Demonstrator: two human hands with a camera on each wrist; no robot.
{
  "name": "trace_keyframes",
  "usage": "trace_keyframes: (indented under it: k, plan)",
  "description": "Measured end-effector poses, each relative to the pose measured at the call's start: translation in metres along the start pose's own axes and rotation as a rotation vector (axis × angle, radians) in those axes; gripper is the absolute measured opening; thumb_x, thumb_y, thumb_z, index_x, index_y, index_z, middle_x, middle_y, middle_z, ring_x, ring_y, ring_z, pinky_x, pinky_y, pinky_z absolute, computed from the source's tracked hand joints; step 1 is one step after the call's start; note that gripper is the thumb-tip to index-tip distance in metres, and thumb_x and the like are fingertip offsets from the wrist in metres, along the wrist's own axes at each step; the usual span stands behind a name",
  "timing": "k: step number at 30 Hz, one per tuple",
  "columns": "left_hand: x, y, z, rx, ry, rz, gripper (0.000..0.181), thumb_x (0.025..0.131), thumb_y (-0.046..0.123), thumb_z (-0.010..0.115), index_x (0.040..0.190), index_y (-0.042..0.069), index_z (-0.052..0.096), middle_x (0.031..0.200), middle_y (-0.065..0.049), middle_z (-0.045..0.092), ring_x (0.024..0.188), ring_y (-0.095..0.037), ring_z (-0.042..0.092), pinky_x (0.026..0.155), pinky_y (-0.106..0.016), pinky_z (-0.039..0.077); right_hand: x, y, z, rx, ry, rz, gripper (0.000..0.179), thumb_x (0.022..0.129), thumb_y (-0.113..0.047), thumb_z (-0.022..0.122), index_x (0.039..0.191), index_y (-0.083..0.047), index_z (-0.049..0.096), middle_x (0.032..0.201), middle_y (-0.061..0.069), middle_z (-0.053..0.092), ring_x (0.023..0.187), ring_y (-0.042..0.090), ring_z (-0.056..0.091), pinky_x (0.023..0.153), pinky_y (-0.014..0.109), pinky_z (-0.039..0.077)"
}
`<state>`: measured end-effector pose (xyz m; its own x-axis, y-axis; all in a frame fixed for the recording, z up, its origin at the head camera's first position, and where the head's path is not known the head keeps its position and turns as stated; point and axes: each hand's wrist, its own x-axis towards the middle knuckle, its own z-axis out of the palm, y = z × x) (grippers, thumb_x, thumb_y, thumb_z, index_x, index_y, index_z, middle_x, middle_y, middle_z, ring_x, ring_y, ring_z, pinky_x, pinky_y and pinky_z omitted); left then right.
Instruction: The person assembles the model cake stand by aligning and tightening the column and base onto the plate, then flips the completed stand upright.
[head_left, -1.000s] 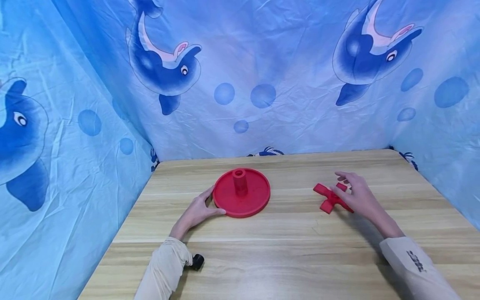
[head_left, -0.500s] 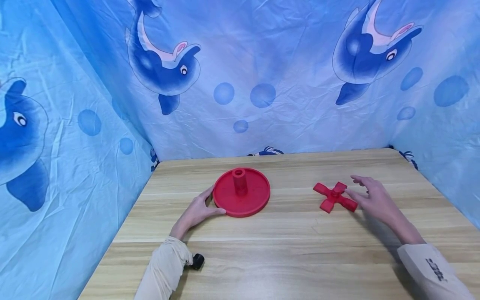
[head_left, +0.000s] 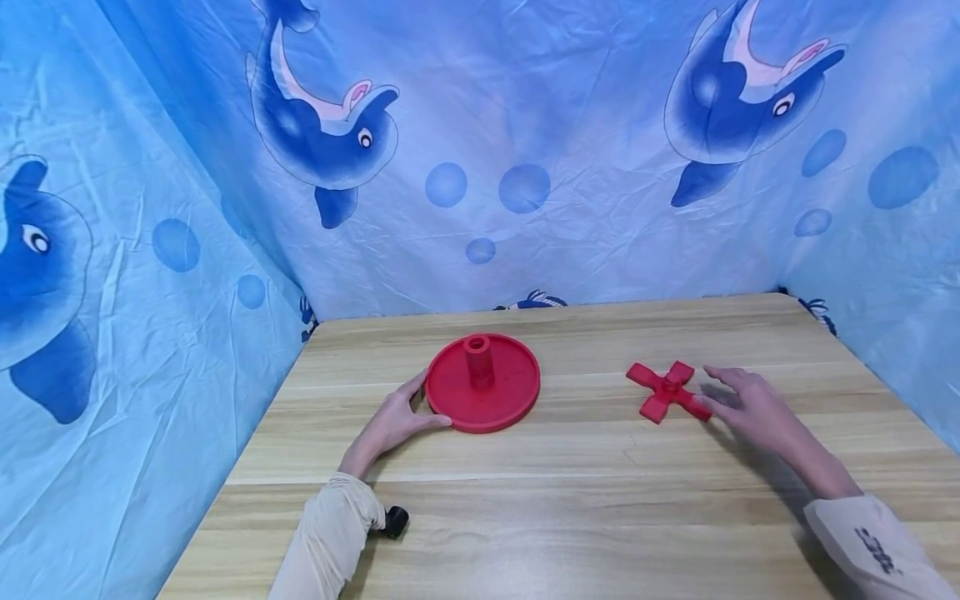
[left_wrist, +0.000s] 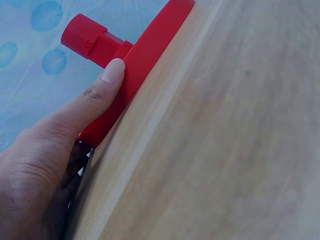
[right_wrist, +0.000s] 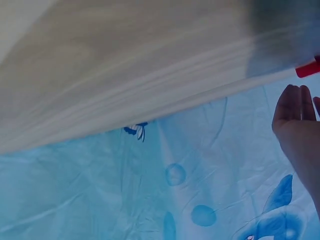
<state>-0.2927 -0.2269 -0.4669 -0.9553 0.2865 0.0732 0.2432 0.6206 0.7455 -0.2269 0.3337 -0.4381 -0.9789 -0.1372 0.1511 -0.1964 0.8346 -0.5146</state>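
A red round tray-like base (head_left: 517, 385) with a raised rim lies on the table, a hollow red post (head_left: 480, 367) upright at its middle. My left hand (head_left: 392, 425) holds the base's left edge between thumb and fingers. Seen from the left wrist, the thumb (left_wrist: 92, 100) presses the outer rim, and the post (left_wrist: 80, 36) bears the number 33. To the right, a red cross-shaped piece (head_left: 670, 387) with a small raised hub lies flat. My right hand (head_left: 761, 417) hovers beside it, fingers parted, thumb tip overlapping its right arm. The right wrist view catches only one red end (right_wrist: 307, 69) of this piece.
The wooden table (head_left: 555, 500) is bounded by blue cloth (head_left: 585, 250) printed with dolphins at the back and sides. A small black object (head_left: 395, 522) sits at the left sleeve's cuff. Bare wood separates the two red pieces.
My right hand has drawn back to the right from over the cross-shaped piece, then dipped slightly toward the near side. My left hand and the round base have stayed in place.
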Motion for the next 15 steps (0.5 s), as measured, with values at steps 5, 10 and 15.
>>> trace_keyframes:
  k: [5,10,15]
  plan:
    - [0.000,0.000,0.000,0.001,0.003,-0.006,0.111,0.076,0.051,0.090,0.164,0.017,0.032,0.162,-0.010,0.040,0.149,-0.033,0.034,0.113,-0.054,0.041,-0.007,0.002,0.006,-0.051,-0.020,-0.005,0.072,0.094,-0.034,0.078,0.143,0.012,0.052,0.140,0.039,0.046,0.125,0.058,0.042,0.095,0.075,0.043]
    - [0.000,0.001,0.000,-0.010,0.002,-0.018,0.112,0.076,0.052,0.091,0.165,0.018,0.031,0.162,-0.009,0.039,0.150,-0.033,0.032,0.112,-0.054,0.042,-0.011,0.005,0.013,-0.077,-0.018,-0.006,0.072,0.095,-0.039,0.076,0.141,0.012,0.055,0.139,0.036,0.048,0.124,0.055,0.043,0.094,0.075,0.044]
    - [0.000,0.000,0.000,-0.009,-0.007,-0.004,0.112,0.077,0.051,0.090,0.165,0.016,0.030,0.163,-0.010,0.038,0.150,-0.034,0.031,0.114,-0.054,0.041,-0.012,0.008,0.019,-0.093,0.011,-0.047,0.064,0.094,-0.030,0.079,0.136,0.015,0.058,0.136,0.036,0.050,0.122,0.054,0.044,0.094,0.075,0.043]
